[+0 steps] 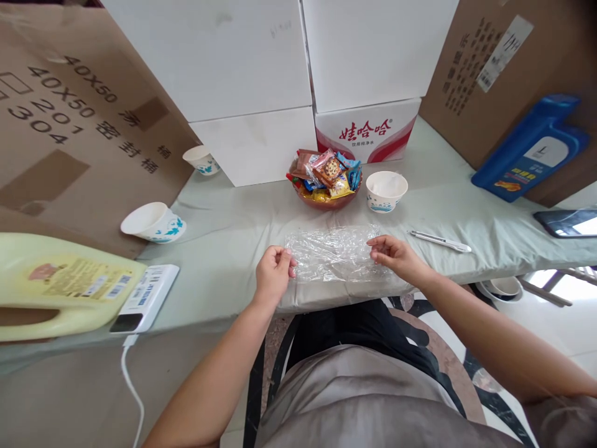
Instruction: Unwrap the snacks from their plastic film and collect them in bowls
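Note:
A crinkled, clear plastic bag or sheet (pixel 332 254) lies spread near the front edge of the cloth-covered table (pixel 224 249). At its left edge, my left hand (pixel 274 272) is closed, thumb and forefinger pinching the plastic. On the opposite side my right hand (pixel 396 256) has its thumb and fingers around the right edge, holding it with a loose grip. Just beyond the plastic stands an amber bowl (pixel 325 201) heaped with wrapped snacks (pixel 329 171). To the right of that bowl is a white paper cup (pixel 385 194) with something pale inside.
A pen (pixel 441 241) lies right of my right hand. Farther right are a blue bottle (pixel 527 149) and a phone (pixel 566 223). Paper cups (pixel 156 223), a yellow jug (pixel 65 286) and a white power bank (pixel 149 295) with a cable sit left. Boxes (pixel 368 134) wall the back.

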A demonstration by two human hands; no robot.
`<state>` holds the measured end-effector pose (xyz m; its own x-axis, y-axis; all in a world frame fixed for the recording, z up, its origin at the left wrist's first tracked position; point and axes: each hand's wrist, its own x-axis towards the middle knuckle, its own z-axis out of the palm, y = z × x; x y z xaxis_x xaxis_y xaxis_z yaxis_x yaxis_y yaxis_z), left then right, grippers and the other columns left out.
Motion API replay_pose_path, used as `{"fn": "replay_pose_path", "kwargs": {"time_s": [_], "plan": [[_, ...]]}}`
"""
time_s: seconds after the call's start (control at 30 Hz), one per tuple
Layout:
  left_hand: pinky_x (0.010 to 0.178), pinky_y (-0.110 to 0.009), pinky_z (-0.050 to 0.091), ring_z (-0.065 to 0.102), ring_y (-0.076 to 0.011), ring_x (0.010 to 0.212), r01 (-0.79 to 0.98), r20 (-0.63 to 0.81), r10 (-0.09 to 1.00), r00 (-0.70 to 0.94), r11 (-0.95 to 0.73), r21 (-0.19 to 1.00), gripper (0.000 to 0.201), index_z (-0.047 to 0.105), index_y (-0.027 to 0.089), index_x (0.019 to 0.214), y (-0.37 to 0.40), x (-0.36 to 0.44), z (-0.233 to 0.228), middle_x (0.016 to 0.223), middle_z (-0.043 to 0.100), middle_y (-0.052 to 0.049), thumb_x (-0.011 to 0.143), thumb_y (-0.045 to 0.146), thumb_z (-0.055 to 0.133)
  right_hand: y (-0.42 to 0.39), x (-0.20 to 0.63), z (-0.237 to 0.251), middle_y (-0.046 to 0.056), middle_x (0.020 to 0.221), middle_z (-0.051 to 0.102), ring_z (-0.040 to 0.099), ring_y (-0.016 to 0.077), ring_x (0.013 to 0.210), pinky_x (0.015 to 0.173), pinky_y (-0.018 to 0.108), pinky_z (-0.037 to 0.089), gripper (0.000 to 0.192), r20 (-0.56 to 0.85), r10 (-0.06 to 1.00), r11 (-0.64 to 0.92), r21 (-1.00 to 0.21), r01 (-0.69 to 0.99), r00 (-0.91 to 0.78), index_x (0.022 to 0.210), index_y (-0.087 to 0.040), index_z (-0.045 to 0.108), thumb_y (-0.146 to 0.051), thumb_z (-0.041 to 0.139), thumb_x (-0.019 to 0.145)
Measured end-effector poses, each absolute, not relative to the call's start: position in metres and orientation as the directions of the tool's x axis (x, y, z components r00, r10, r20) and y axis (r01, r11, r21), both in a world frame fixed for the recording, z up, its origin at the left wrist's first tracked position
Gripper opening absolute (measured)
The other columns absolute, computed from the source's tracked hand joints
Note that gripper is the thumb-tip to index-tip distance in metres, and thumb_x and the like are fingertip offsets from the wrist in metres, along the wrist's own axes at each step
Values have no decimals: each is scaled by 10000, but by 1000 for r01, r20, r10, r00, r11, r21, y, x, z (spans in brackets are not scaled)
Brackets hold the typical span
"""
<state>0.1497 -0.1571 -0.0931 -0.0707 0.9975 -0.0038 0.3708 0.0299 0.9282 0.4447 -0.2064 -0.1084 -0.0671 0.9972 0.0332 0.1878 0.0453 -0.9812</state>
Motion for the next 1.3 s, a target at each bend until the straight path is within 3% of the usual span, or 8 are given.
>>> {"fn": "replay_pose_path", "kwargs": {"time_s": [0.23,0.4,0.57,0.77,0.87,0.97,1.1,1.3], "plan": [[573,-246,438,585,-130,521,669,123,984,-133,-3,743,182,510,215,815,-126,156,-96,654,633,24,898,373,474,-164,430,-108,-10,678,600,545,136,576,565,264,423,313,113,957,-12,-904,427,267,912,-209,613,-499,505,870],[649,-287,414,662,-220,770,925,146,986,-80,19,379,169,571,205,926,-107,161,-103,822,704,-56,938,315,444,-144,423,-107,52,852,700,631,212,796,681,298,412,230,151,949,-154,-542,827,276,933,-213,631,-362,456,936],[636,-305,408,681,-262,809,992,77,997,-25,16,122,247,582,193,1061,-103,170,-112,860,712,-95,974,326,392,-144,416,-111,104,1047,697,654,241,886,685,311,409,316,64,975,-195,-232,953,215,1051,-204,611,-363,344,992],[655,-344,440,666,-286,807,995,65,998,-6,0,101,284,589,168,1052,-99,168,-111,856,691,-114,975,349,384,-144,411,-118,131,1068,672,668,237,866,680,302,418,351,42,979,-196,-84,977,200,1099,-178,572,-329,267,1014],[738,-397,462,630,-313,899,992,262,964,33,-64,110,276,603,131,1023,-103,167,-102,954,658,-164,936,354,467,-143,410,-119,145,1057,661,666,239,876,702,305,428,365,21,983,-180,-45,983,182,1099,-164,567,-315,244,1017],[842,-441,462,591,-314,991,939,458,851,257,-332,91,247,636,134,967,-113,172,-99,1012,637,-178,934,309,464,-143,407,-119,149,1064,651,665,241,881,704,310,436,370,10,983,-182,-23,983,182,1111,-160,556,-315,234,1018],[1048,-473,385,496,-304,1244,725,264,717,645,-684,89,317,623,212,1187,-129,182,-112,1272,606,-113,932,346,492,-142,409,-117,149,1063,646,665,243,882,702,319,446,355,-17,984,-177,-18,984,177,1121,-165,545,-310,238,1015],[1132,-604,220,203,-434,1437,918,113,921,373,-384,99,698,403,186,1456,-134,175,-130,1552,328,-131,887,584,473,-142,451,-105,173,1091,636,657,265,906,726,349,456,309,-50,962,-268,-2,963,267,1152,-141,536,-244,293,992]]}}
